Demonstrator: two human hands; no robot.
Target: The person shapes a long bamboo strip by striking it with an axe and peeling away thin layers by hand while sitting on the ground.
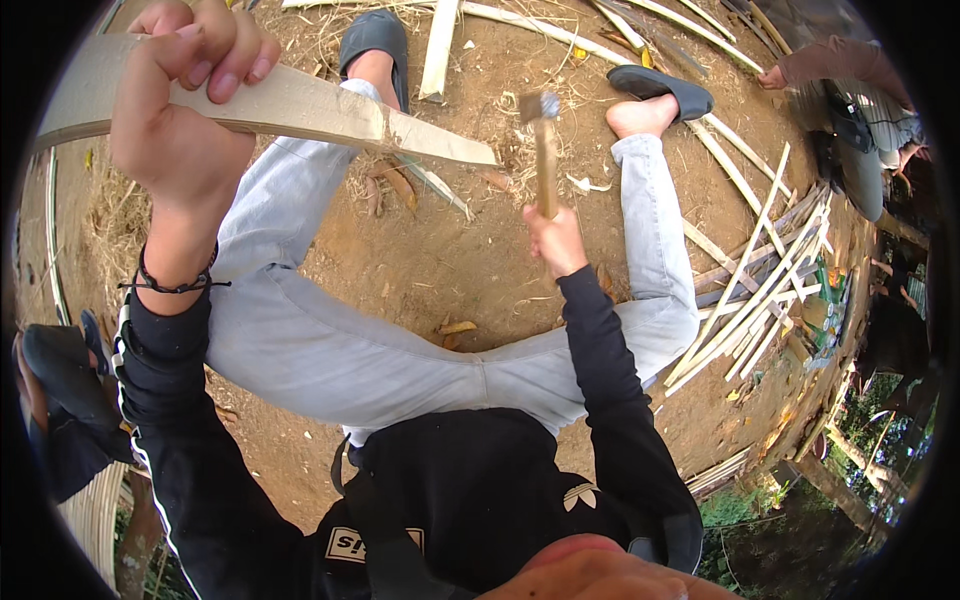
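Note:
My left hand [180,120] is raised at the upper left, its fingers wrapped over the edge of a pale wooden board [330,118]. The board tapers to a point and slants down to the right, toward the middle of the view. A notch or split mark shows partway along its lower half. Lower and to the right, my right hand [556,240] is closed round the wooden handle of a hammer [546,165]. Its grey metal head points away from me, just right of the board's tip and apart from it in the picture.
Long pale wood strips [755,285] lie piled on the dirt ground [440,260] at the right. More strips and shavings are scattered ahead, around my sandalled feet. Another person's arm [840,70] reaches in at the upper right; someone's dark-clad leg [65,400] shows at the left.

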